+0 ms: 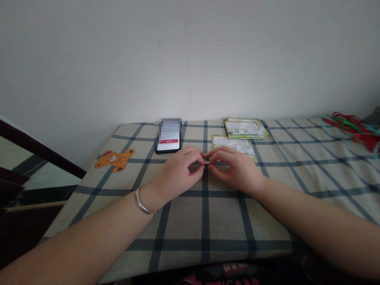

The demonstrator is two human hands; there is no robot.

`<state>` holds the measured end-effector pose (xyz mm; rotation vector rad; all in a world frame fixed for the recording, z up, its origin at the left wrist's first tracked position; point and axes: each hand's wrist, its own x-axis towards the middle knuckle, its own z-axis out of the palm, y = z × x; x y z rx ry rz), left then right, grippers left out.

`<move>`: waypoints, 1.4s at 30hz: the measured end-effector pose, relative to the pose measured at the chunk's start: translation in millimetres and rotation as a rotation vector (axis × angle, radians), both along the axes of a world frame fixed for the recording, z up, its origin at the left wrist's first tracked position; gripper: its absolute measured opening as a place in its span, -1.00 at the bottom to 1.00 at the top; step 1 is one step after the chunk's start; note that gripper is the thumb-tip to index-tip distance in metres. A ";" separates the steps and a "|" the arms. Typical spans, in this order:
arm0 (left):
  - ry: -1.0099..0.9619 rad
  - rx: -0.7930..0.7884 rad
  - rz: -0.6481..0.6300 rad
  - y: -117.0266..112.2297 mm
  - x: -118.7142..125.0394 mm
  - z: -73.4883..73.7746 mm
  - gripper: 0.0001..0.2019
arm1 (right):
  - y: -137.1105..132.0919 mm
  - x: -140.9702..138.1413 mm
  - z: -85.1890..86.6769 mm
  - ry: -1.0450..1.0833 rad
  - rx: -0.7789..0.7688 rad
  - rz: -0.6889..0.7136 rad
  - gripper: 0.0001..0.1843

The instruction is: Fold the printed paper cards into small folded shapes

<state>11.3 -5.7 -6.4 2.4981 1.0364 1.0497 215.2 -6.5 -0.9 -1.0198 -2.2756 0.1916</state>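
Over the middle of the checked tablecloth [184, 213], my left hand [184, 166] and my right hand [234, 166] meet fingertip to fingertip. Both pinch a small dark-and-light object [207, 159] between them, mostly covered by the fingers, so its kind does not show. A silver bangle [141, 201] circles my left wrist. Just beyond my right hand lies a printed card [234, 143] with a green border, partly hidden by the hand. Behind it is a stack of similar cards [245, 128].
A phone [168, 138] with a lit screen lies beyond my left hand. A flat orange teddy bear figure [115, 160] is at the left. Red and green fabric [353, 128] lies bunched at the far right. A white wall [190, 59] borders the table's back edge.
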 end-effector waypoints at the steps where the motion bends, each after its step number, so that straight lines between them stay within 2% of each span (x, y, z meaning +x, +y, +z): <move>1: 0.003 0.010 -0.002 -0.1 0.0 -0.1 -0.92 | 0.5 -0.2 -0.2 0.009 -0.015 -0.001 -0.94; 5: 0.023 0.027 -0.005 0.0 0.1 0.1 -0.97 | 2.9 -0.9 -2.0 0.042 -0.055 0.009 -0.94; 10: 0.013 -0.009 0.012 1.6 1.1 0.6 -0.94 | 5.3 -0.7 -3.4 0.104 -0.080 0.043 -0.97; 15: 0.020 -0.038 0.124 5.0 0.7 -4.1 -0.81 | 5.3 -0.1 -3.2 0.155 -0.066 0.064 -0.94; 18: 0.017 -0.103 0.159 7.0 -0.2 -8.0 -0.81 | 7.2 0.0 -5.6 0.216 -0.081 0.064 -0.90; 24: -0.077 -0.227 0.159 11.9 -1.7 -12.5 -0.83 | 13.5 -0.3 -12.1 0.432 -0.258 0.057 -0.86; 32: -0.191 -0.362 0.123 13.9 -4.6 -7.6 -0.84 | 19.8 1.9 -16.5 0.671 -0.530 0.054 -0.82; 36: -0.244 -0.415 0.100 14.6 -4.5 -7.8 -0.85 | 22.9 2.8 -17.1 0.719 -0.601 0.056 -0.82; 42: -0.359 -0.505 0.071 15.0 -3.7 -4.0 -0.86 | 25.1 4.6 -14.3 0.758 -0.615 0.046 -0.85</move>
